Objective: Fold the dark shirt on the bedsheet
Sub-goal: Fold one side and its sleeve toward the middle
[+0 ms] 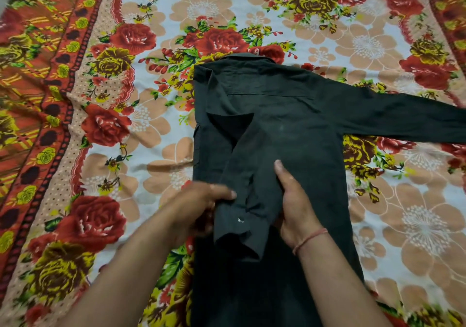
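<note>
Both hands' grip pinches the folded-in sleeve cuff (239, 228) of the dark cotton shirt (290, 130): left hand (201, 205), right hand (295, 200); lay it straight, smooth flat

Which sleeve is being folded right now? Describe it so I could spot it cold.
On the floral bedsheet lies a dark shirt. The folded-in sleeve runs down its body, its cuff between both hands, unlike the other sleeve, stretched out sideways.
</note>
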